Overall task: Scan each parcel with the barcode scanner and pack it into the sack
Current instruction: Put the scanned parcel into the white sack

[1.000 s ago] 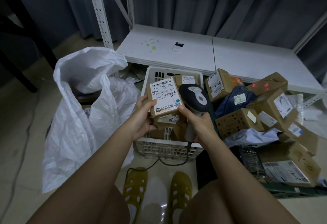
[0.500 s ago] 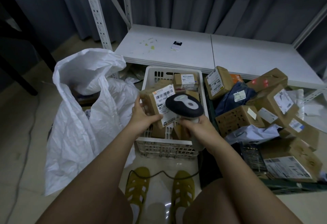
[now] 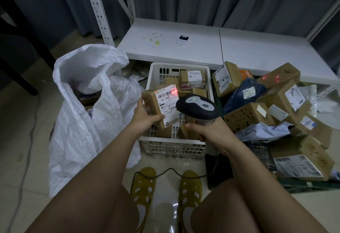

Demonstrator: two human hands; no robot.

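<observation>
My left hand (image 3: 147,117) grips a small brown cardboard parcel (image 3: 156,102) with a white shipping label, held above the white basket (image 3: 173,146). My right hand (image 3: 207,131) holds the black and grey barcode scanner (image 3: 197,106) by its handle, its head close to the parcel's right side. A red scan line glows on the label's barcode at the upper right corner. The white woven sack (image 3: 82,115) stands open on the floor to the left of the basket.
More small boxes lie in the basket. A heap of cardboard parcels (image 3: 276,107) and soft mailers fills dark crates to the right. A low white shelf (image 3: 202,47) runs behind. The scanner's black cable (image 3: 161,173) loops over the floor by my feet in yellow sandals.
The parcel has turned so its label faces the scanner, which moved in beside it. A red scan light now shows on the barcode.
</observation>
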